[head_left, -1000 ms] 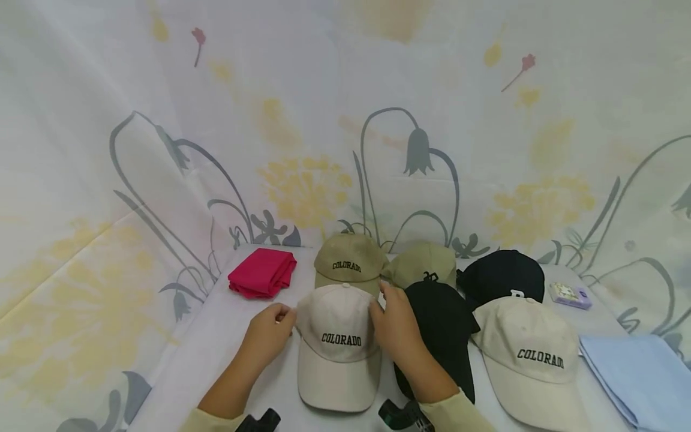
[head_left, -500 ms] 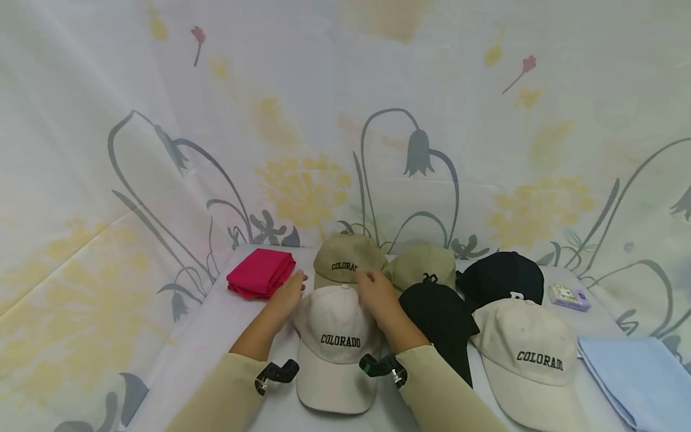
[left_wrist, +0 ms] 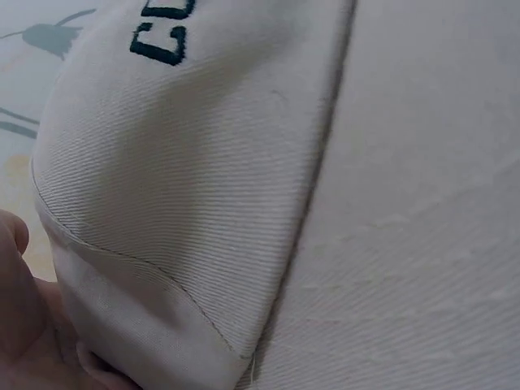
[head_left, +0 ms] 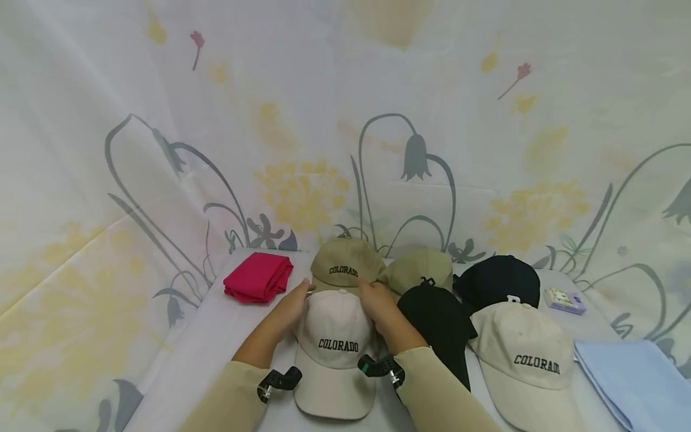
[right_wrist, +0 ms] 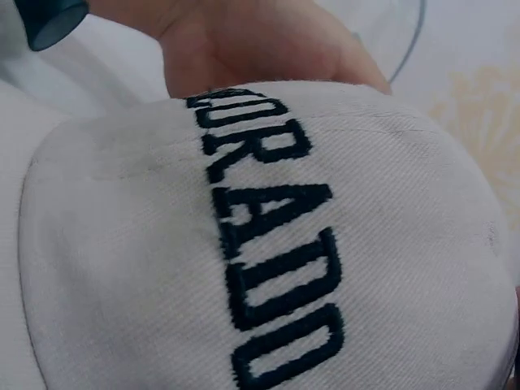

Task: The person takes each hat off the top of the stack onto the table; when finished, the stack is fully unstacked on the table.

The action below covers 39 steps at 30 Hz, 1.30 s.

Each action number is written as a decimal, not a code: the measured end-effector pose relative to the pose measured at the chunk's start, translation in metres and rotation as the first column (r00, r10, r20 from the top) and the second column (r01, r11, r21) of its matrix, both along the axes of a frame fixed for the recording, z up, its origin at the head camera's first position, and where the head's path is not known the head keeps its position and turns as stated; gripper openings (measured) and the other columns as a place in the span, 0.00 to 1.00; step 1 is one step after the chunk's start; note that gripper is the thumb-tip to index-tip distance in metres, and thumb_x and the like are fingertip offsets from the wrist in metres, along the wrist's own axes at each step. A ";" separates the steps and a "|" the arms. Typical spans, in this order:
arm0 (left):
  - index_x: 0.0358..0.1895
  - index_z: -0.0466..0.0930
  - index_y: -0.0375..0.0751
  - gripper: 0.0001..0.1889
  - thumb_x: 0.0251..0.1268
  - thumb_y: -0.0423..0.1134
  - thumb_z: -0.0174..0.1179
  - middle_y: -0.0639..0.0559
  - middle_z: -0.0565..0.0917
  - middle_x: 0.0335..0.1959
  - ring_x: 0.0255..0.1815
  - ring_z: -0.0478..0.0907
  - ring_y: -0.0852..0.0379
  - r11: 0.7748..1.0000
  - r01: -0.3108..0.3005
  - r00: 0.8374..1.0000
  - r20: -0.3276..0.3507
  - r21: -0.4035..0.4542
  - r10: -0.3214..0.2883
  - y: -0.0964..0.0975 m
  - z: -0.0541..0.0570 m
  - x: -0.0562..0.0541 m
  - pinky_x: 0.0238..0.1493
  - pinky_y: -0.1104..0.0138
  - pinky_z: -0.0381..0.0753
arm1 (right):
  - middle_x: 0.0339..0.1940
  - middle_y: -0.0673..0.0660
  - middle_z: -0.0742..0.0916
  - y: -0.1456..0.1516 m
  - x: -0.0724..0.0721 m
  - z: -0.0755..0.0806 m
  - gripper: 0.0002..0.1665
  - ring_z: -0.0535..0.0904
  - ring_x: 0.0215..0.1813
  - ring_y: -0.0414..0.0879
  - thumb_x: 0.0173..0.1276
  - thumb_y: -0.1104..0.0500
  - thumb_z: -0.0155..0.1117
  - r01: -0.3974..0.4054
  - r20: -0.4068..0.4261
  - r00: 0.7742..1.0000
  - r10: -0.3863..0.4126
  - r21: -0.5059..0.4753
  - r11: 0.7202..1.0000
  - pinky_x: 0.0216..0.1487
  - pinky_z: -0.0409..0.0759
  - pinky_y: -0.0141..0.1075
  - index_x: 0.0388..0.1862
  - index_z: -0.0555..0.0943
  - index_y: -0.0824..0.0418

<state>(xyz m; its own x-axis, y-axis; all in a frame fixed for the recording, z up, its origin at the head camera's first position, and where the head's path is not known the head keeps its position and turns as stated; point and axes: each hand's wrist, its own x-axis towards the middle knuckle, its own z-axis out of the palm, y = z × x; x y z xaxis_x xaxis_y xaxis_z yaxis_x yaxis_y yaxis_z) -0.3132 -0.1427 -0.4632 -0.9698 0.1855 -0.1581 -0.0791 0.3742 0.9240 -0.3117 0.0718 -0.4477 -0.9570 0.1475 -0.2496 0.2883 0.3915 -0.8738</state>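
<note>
A khaki cap [head_left: 341,255] lettered COLORADO sits at the back, its brim partly behind a cream cap [head_left: 335,327] with the same lettering. Reaching past the cream cap's left side, my left hand [head_left: 291,305] holds the left edge of the khaki brim. On the other side my right hand [head_left: 379,305] pinches the brim's right edge; some of its fingers are hidden. The left wrist view has the cream cap's crown large, with my left hand [left_wrist: 28,325] at lower left. In the right wrist view, my right hand [right_wrist: 260,45] lies beyond the cream crown.
Right of the hands are a plain olive cap [head_left: 421,267], a black cap [head_left: 434,318], another black cap [head_left: 499,281] and a second cream cap [head_left: 520,336]. A red folded cloth [head_left: 258,277] lies left. A small purple pack [head_left: 565,300] and light blue cloth [head_left: 637,381] lie right.
Both hands have left the sides of the cream cap and reached forward to the khaki cap's brim. In the last half second the left hand has come in closer. The caps stay in place.
</note>
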 end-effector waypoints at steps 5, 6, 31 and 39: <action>0.69 0.76 0.36 0.36 0.86 0.59 0.28 0.36 0.71 0.76 0.79 0.62 0.35 0.998 -0.034 0.999 -0.020 -0.050 0.033 0.002 -0.002 -0.003 0.79 0.37 0.59 | 0.72 0.71 0.75 0.001 0.000 0.000 0.39 0.70 0.73 0.67 0.84 0.39 0.43 0.024 -0.005 1.000 -0.024 0.004 1.000 0.74 0.69 0.62 0.74 0.70 0.70; 0.67 0.77 0.36 0.35 0.86 0.59 0.29 0.37 0.72 0.75 0.78 0.64 0.35 0.997 -0.046 0.999 -0.029 -0.063 0.044 0.003 -0.002 -0.003 0.78 0.37 0.60 | 0.72 0.71 0.75 0.001 0.000 0.000 0.39 0.70 0.73 0.67 0.84 0.39 0.43 0.027 -0.006 1.000 -0.027 0.000 1.000 0.74 0.69 0.62 0.74 0.70 0.70; 0.61 0.82 0.32 0.32 0.86 0.52 0.32 0.35 0.80 0.64 0.66 0.75 0.37 0.973 -0.193 0.979 -0.089 -0.123 0.183 -0.003 -0.004 0.010 0.69 0.42 0.73 | 0.80 0.70 0.68 -0.003 0.023 0.010 0.42 0.63 0.79 0.69 0.85 0.37 0.42 0.048 -0.130 0.991 -0.042 0.037 0.998 0.76 0.64 0.66 0.81 0.63 0.67; 0.69 0.75 0.31 0.27 0.84 0.50 0.45 0.34 0.77 0.68 0.72 0.72 0.36 0.929 -0.150 0.953 -0.299 -0.337 0.045 -0.015 0.017 0.047 0.73 0.40 0.71 | 0.79 0.64 0.72 0.011 0.087 0.025 0.35 0.66 0.80 0.63 0.83 0.42 0.52 0.027 -0.338 0.939 0.061 0.249 0.968 0.77 0.66 0.64 0.78 0.69 0.61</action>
<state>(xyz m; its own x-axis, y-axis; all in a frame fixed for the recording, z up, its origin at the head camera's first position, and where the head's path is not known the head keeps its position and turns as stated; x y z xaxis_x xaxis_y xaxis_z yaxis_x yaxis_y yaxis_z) -0.2661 -0.1581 -0.4462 -0.9938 0.0705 0.0865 0.1113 0.6825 0.7223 -0.2247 0.0830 -0.4224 -0.9802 0.1455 0.1342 -0.0182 0.6089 -0.7930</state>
